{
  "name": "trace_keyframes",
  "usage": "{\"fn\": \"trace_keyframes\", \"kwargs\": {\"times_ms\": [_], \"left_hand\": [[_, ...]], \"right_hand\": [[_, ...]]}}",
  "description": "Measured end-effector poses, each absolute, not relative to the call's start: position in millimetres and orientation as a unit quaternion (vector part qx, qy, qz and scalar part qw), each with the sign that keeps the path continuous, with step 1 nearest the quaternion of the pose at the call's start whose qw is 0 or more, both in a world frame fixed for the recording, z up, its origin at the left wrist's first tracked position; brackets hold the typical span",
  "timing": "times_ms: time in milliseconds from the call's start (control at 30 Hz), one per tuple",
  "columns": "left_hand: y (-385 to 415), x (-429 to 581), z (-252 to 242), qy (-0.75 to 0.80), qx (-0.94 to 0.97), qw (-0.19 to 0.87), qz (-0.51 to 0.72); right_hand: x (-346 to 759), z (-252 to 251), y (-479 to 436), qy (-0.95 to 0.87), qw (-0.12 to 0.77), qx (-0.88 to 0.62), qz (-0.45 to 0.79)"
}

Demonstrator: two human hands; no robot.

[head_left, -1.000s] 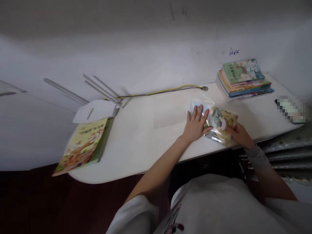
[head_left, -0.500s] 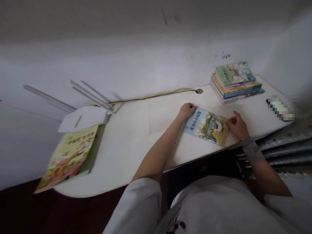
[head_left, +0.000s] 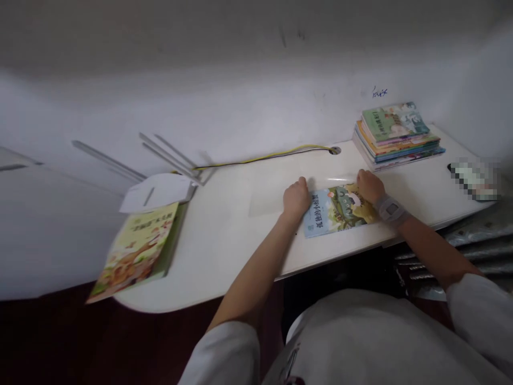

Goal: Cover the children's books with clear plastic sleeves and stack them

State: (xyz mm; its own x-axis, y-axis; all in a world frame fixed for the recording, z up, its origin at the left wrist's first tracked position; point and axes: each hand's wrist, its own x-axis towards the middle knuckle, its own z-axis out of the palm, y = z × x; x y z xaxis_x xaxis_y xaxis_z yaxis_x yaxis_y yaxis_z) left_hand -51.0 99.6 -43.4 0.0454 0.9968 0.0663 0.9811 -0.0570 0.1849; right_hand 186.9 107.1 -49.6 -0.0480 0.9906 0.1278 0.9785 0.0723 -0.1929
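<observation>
A picture book [head_left: 334, 209] with a blue, green and yellow cover lies on the white desk [head_left: 224, 230] near its front edge. A strip of clear film [head_left: 340, 180] shows along the book's far edge. My left hand [head_left: 296, 198] is closed at the far left corner of the book, fingers curled, pinching what looks like the film. At the far right corner my right hand [head_left: 370, 186], with a grey band on the wrist, is closed in the same way, its fingertips hidden.
Several stacked books [head_left: 396, 131] stand at the back right, beside a phone [head_left: 471, 179]. At the left a yellow-green book [head_left: 140, 248] leans by a white router [head_left: 158, 192] with antennas. A yellow cable [head_left: 264, 156] runs along the wall to a desk hole.
My right hand has moved up and left to the book's far right corner and closed. My left hand has shifted slightly nearer me. The book has turned straighter, and clear film now shows.
</observation>
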Motion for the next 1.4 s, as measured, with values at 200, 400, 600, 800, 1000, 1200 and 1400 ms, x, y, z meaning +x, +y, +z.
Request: {"fn": "trace_keyframes", "kwargs": {"times_ms": [200, 400, 600, 800, 1000, 1200, 1400], "left_hand": [[85.5, -50.8, -44.6, 0.699, 0.713, 0.011, 0.049], [83.7, -49.6, -31.9, 0.706, 0.705, 0.042, 0.057], [49.2, -23.1, -21.9, 0.652, 0.756, -0.002, 0.061], [30.6, -3.5, -51.1, 0.624, 0.779, 0.043, 0.04], [32.5, -8.8, -55.4, 0.621, 0.781, 0.048, 0.04], [31.1, -21.6, -55.6, 0.616, 0.785, 0.048, 0.047], [27.2, -31.9, -48.9, 0.669, 0.741, -0.015, 0.05]], "right_hand": [[160.1, -46.0, 108.3, -0.74, 0.051, -0.67, -0.026], [165.2, -53.1, 114.1, -0.74, 0.068, -0.669, -0.01], [172.0, -61.5, 118.7, -0.739, 0.126, -0.661, 0.013], [188.1, -51.1, 121.1, -0.726, 0.157, -0.669, 0.039], [143.0, -50.6, 79.4, -0.848, 0.185, -0.496, -0.031], [159.8, -72.0, 62.4, -0.866, 0.107, -0.488, -0.018], [188.8, -57.6, 71.9, -0.839, 0.068, -0.537, -0.05]]}}
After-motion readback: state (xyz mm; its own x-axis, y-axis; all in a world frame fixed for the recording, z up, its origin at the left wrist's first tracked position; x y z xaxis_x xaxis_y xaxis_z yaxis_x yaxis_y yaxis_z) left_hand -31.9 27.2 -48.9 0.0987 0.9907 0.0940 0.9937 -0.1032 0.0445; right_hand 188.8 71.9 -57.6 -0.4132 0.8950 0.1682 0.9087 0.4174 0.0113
